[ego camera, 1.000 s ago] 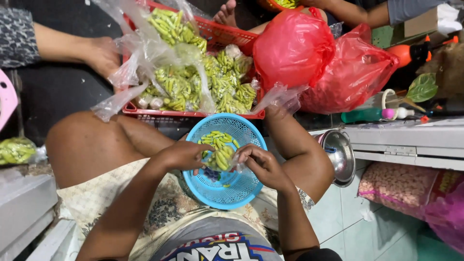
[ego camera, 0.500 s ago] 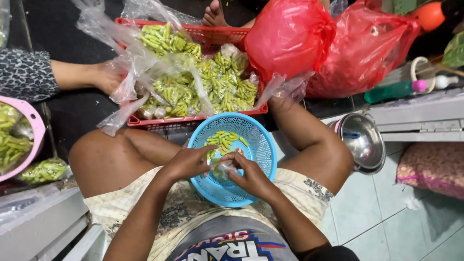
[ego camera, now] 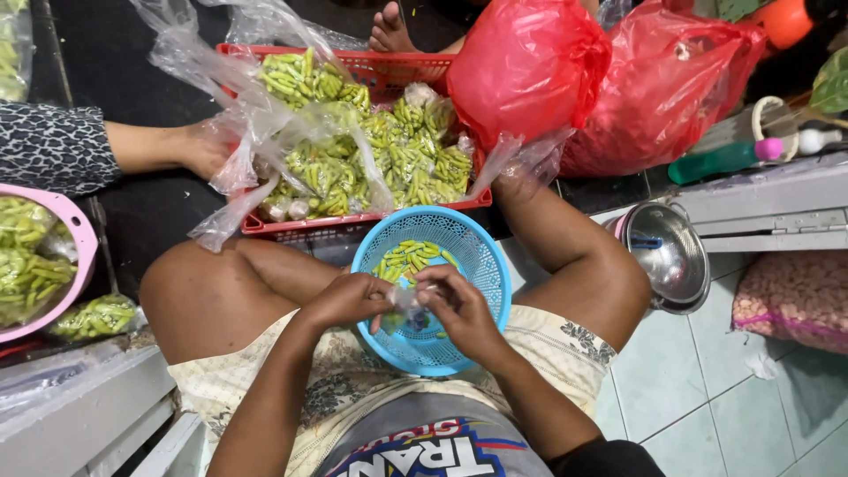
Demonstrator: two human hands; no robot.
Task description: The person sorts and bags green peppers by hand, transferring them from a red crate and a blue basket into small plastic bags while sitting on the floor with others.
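You sit low on a pale tiled floor [ego camera: 707, 397], knees spread, in the head view, the only one here. Between your knees rests a blue basket [ego camera: 468, 256] with only a small heap of green chillies [ego camera: 411, 256] at its far side, so most of it shows bare mesh. Your left hand [ego camera: 344, 300] and right hand [ego camera: 459, 305] meet over the basket, the fingers of both pinched narrow on a small clear plastic bag [ego camera: 408, 305]; what it contains I cannot tell. Beyond, a red crate [ego camera: 389, 71] holds several clear bags packed with chillies, and another person's hand [ego camera: 203, 148] grips one of them. Judging by the near-empty basket and full crate, most of the bagging looks done, with little left.
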